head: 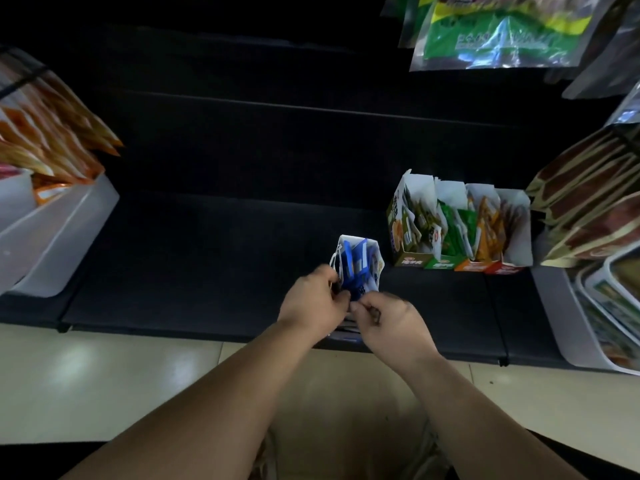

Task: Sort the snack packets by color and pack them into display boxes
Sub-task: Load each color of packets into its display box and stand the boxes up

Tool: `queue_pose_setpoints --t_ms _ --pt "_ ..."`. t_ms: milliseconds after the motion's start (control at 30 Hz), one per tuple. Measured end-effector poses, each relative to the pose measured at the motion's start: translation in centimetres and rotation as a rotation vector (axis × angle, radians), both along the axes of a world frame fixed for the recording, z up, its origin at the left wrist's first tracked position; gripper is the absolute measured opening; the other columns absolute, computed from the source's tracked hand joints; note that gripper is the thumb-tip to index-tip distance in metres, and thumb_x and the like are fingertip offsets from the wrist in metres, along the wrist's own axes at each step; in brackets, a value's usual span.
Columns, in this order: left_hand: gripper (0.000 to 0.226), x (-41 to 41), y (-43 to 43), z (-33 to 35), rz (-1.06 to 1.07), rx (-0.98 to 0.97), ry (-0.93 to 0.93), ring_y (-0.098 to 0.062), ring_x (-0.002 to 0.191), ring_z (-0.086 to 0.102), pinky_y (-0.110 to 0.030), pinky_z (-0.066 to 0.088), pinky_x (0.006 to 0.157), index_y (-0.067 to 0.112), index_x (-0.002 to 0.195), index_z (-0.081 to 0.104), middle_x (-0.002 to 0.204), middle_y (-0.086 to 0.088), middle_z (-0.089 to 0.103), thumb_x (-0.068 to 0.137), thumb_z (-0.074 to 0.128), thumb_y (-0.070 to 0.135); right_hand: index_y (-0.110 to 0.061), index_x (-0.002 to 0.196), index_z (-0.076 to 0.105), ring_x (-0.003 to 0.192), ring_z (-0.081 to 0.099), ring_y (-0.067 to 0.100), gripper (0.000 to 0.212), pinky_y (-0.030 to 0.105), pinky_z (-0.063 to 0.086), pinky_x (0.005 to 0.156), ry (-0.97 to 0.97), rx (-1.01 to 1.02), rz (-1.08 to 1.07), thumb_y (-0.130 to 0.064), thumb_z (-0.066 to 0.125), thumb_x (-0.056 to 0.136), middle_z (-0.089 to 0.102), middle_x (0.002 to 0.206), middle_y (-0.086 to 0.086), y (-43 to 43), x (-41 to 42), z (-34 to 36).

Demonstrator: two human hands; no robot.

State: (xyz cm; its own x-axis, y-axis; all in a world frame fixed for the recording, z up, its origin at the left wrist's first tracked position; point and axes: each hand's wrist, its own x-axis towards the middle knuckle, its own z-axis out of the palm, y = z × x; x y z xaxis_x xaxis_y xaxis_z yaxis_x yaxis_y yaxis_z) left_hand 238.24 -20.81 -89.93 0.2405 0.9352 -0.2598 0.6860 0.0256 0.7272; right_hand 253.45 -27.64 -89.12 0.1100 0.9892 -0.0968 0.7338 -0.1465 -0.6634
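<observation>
A small white display box (377, 261) stands on the dark shelf (207, 265), holding blue snack packets (360, 263). My left hand (317, 301) grips the box's near left side, fingers curled at its rim. My right hand (388, 320) pinches a blue packet at the box's near edge. To the right stand several filled display boxes in a row: an olive one (408, 223), a green one (446, 230), an orange one (488, 233) and a red one (516, 230). More packets below my hands are mostly hidden.
A white bin (59, 244) of orange packets sits at the left. White trays (568, 323) of brown and mixed packs fill the right. Green bags (502, 32) hang above at the top right. The shelf's front edge borders a pale tiled floor (104, 375).
</observation>
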Motion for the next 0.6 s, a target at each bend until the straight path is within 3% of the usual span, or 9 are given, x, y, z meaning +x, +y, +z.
queue_pose_setpoints --t_ms 167,267,433,600 --pt "0.021 1.6 1.5 -0.1 0.081 0.008 0.147 -0.020 0.073 0.066 -0.034 0.056 0.063 0.024 0.078 0.058 0.076 0.004 0.068 0.090 0.067 0.039 -0.024 0.087 0.067 0.078 0.061 0.012 0.011 0.038 0.055 0.069 0.013 0.001 0.048 -0.030 0.065 0.096 0.062 0.085 -0.009 -0.6 0.0 -1.1" --pt "0.029 1.8 1.4 -0.5 0.141 0.019 0.137 -0.023 0.070 0.062 -0.030 0.047 0.058 0.022 0.068 0.048 0.074 0.001 0.064 0.093 0.062 0.030 -0.023 0.083 0.066 0.076 0.058 0.009 0.017 0.038 0.055 0.070 0.042 -0.023 0.042 -0.030 0.065 0.098 0.059 0.084 -0.010 -0.6 0.4 -1.2" --pt "0.030 1.3 0.5 0.7 0.228 0.114 -0.019 -0.015 0.064 0.051 -0.027 0.037 0.055 0.025 0.066 0.045 0.086 0.007 0.050 0.091 0.061 0.022 -0.024 0.089 0.068 0.087 0.058 0.010 0.012 0.035 0.054 0.076 0.053 -0.086 0.053 -0.032 0.066 0.098 0.060 0.091 -0.010 -0.6 0.4 -0.9" --pt "0.032 0.2 0.6 4.1 0.329 0.114 -0.294 -0.005 0.045 0.038 -0.022 0.034 0.045 0.019 0.067 0.041 0.058 0.008 0.045 0.092 0.061 0.015 -0.018 0.103 0.074 0.098 0.059 0.013 0.012 0.031 0.050 0.085 0.034 -0.127 0.063 -0.024 0.064 0.099 0.061 0.103 -0.006 -0.3 0.0 0.0"
